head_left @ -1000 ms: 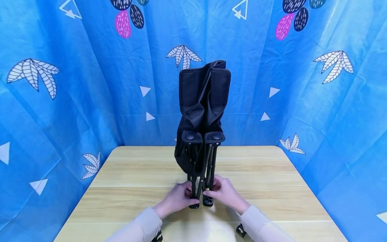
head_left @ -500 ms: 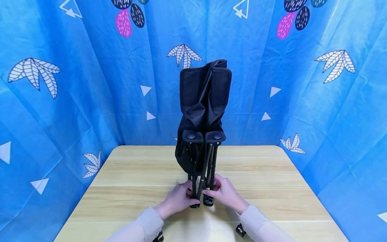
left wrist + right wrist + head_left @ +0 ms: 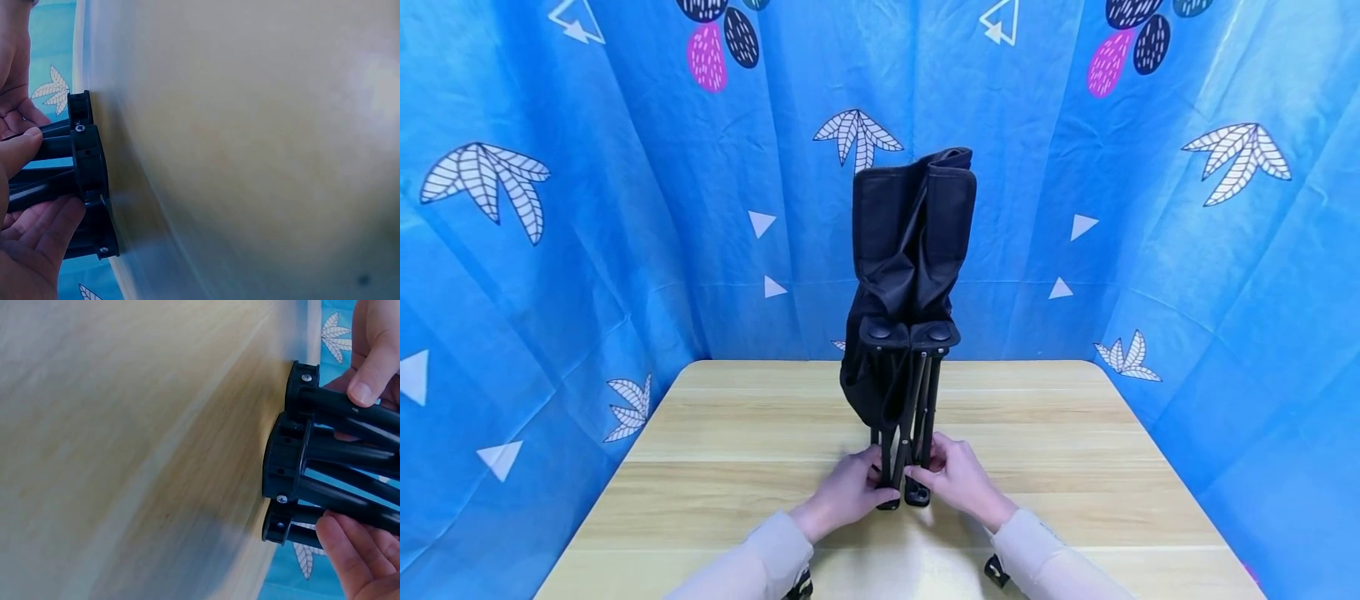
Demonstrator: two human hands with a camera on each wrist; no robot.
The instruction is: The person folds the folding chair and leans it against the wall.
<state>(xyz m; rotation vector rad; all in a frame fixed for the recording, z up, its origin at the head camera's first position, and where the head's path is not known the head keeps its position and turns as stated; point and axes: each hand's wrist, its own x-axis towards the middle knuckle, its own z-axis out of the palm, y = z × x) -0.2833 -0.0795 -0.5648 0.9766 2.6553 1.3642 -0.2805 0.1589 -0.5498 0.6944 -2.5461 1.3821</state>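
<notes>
A folded black camping chair stands upright near the middle of the table, its fabric bunched above the thin metal legs. My left hand grips the left legs low down, thumb just above a plastic foot. Opposite it, my right hand holds the right legs, thumb in front and fingers behind. In the left wrist view, the black plastic feet sit side by side at the tabletop with fingers against the tubes. The right wrist view has the feet close together too.
The light wood table reaches out on both sides and behind the chair. A blue patterned curtain hangs around its back and sides. Small black fittings show by the sleeve cuffs.
My left hand has shifted slightly right along with the left legs, and they stand a little closer to the right legs. The fabric top leans slightly further right. My right hand stays nearly still.
</notes>
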